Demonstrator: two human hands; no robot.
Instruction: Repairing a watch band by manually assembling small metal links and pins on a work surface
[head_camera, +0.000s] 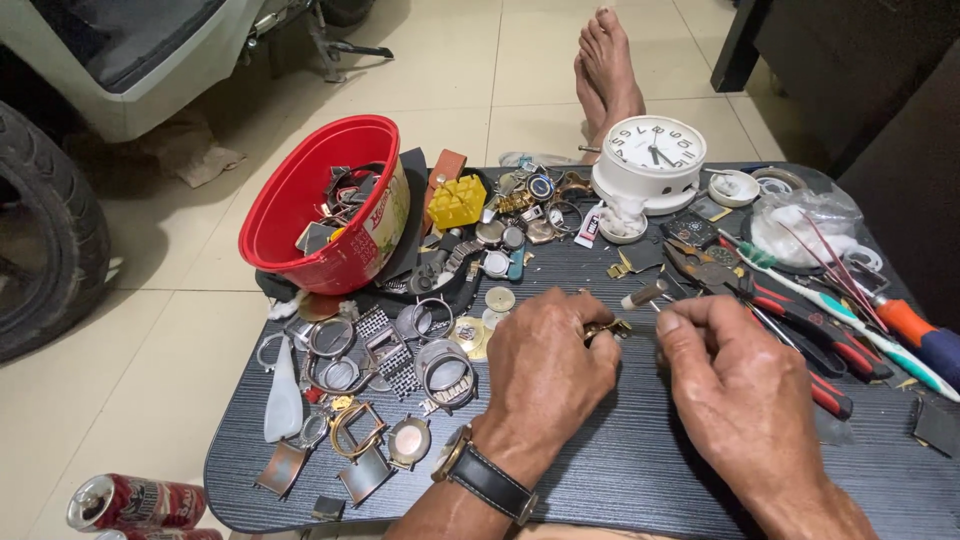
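Note:
My left hand (548, 365) is closed around a small brass-coloured watch part (607, 328), whose tip pokes out at the thumb. A black-strapped wristwatch (480, 472) sits on that wrist. My right hand (735, 375) is just to the right, fingers curled, pinching a thin tool whose grey handle (645, 294) sticks up and left toward the part. Both hands rest low over the dark wood-grain table (620, 470).
A tipped red bowl (330, 205) of watch parts, a yellow block (457, 201), loose watch cases and bands (390, 370), a white clock (652, 160), red-handled pliers (800, 325), screwdrivers (915, 335). Cans (135, 502) on the tiled floor at left; bare feet (607, 70) beyond.

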